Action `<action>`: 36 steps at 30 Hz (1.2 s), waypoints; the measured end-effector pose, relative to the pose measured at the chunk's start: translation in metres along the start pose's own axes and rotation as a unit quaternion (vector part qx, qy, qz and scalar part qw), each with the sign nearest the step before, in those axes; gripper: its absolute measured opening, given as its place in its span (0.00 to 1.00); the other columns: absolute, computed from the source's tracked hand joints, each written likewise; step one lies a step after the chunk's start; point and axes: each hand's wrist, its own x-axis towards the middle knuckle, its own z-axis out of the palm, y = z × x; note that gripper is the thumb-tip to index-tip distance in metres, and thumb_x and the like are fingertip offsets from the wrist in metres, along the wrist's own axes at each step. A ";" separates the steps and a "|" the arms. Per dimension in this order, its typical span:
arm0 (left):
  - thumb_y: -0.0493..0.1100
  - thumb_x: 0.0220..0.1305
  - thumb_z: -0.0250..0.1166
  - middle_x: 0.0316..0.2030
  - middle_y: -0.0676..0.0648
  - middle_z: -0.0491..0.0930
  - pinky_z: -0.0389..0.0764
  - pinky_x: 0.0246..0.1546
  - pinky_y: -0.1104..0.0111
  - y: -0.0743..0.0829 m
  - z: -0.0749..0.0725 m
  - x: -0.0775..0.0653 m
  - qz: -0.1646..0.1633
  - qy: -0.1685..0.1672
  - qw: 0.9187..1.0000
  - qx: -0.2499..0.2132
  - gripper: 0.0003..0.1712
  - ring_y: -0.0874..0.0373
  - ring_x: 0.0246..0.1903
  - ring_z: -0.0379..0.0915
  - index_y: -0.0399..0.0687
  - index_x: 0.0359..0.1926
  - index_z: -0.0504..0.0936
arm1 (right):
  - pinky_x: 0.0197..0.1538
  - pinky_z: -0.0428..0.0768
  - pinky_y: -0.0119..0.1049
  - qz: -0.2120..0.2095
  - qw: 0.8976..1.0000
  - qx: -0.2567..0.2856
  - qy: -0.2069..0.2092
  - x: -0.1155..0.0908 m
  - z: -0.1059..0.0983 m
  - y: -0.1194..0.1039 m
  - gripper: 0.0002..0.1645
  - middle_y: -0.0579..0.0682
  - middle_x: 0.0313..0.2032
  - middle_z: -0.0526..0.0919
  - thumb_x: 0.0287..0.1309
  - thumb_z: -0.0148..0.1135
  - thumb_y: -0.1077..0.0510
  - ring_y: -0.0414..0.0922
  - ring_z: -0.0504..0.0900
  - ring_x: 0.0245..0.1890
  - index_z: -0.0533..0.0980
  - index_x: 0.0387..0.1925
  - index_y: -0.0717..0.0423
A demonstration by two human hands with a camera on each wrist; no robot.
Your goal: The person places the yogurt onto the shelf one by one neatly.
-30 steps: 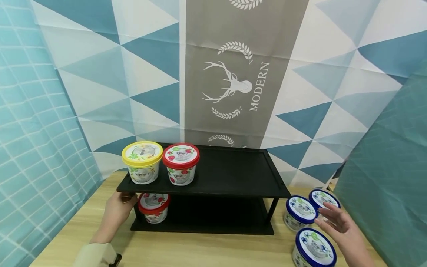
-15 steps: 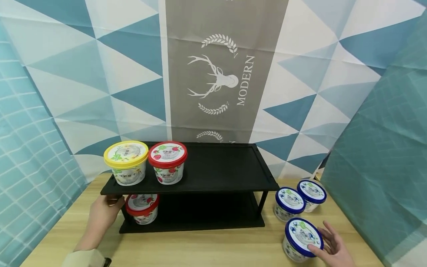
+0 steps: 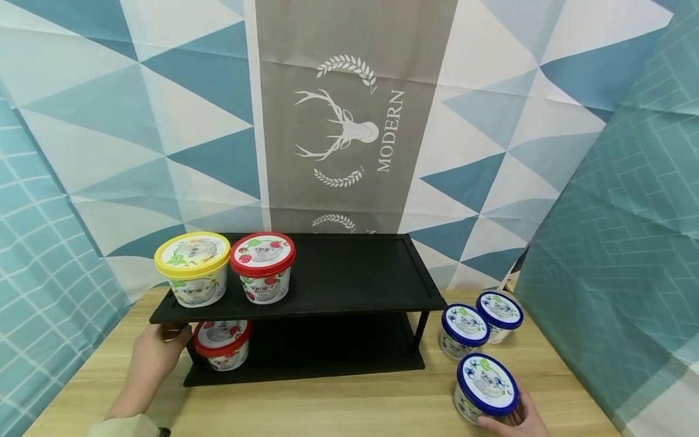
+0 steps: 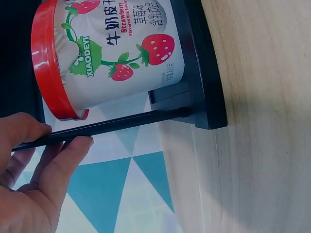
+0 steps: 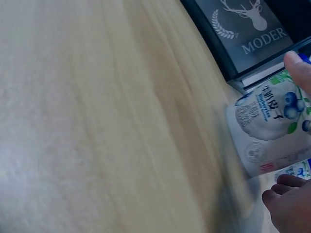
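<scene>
In the head view my left hand (image 3: 155, 355) holds the black two-tier shelf (image 3: 349, 273) at its left end. The left wrist view shows thumb and fingers pinching the thin shelf post (image 4: 131, 119). A red-lidded strawberry cup (image 3: 221, 346) stands on the lower tier beside that hand. On the table at right, my right hand (image 3: 521, 419) grips the front blue-lidded blueberry cup (image 3: 488, 384). Its thumb lies across the near side and its fingers are around the right side. In the right wrist view the cup (image 5: 269, 128) is partly cut off, thumb and fingers on opposite sides.
On the upper tier stand a yellow-lidded cup (image 3: 193, 267) and a red-lidded cup (image 3: 264, 267), side by side. Two more blue-lidded cups (image 3: 464, 331) sit behind the gripped one, right of the shelf. Patterned cloth (image 3: 338, 121) hangs behind the wooden table (image 3: 306, 413).
My right hand has come down from over the blue-lidded cups to the front one and closed around its side. The head view has swung right. My left hand stays on the shelf post.
</scene>
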 end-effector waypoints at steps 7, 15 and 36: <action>0.40 0.56 0.56 0.37 0.28 0.75 0.77 0.31 0.52 0.001 -0.001 0.000 -0.005 -0.005 1.000 0.010 0.18 0.35 0.36 0.73 0.33 0.46 0.69 | 0.54 0.67 0.56 0.018 1.000 -0.012 0.015 0.002 0.010 0.002 0.67 0.67 0.60 0.57 0.30 0.72 0.43 0.65 0.58 0.59 0.42 0.65 0.60; 0.40 0.56 0.56 0.38 0.27 0.75 0.78 0.30 0.53 0.001 0.000 0.000 -0.009 -0.003 1.000 0.006 0.19 0.36 0.36 0.74 0.33 0.47 0.69 | 0.53 0.65 0.60 0.044 0.999 -0.001 0.029 0.007 0.013 0.003 0.75 0.69 0.60 0.52 0.26 0.72 0.40 0.68 0.55 0.58 0.36 0.66 0.63; 0.39 0.55 0.56 0.36 0.30 0.76 0.78 0.27 0.60 0.004 -0.001 -0.002 0.008 0.004 1.000 0.004 0.17 0.38 0.35 0.75 0.34 0.46 0.70 | 0.57 0.61 0.59 0.025 0.998 -0.027 0.050 0.004 0.000 -0.012 0.72 0.71 0.59 0.53 0.31 0.69 0.36 0.67 0.56 0.58 0.38 0.65 0.67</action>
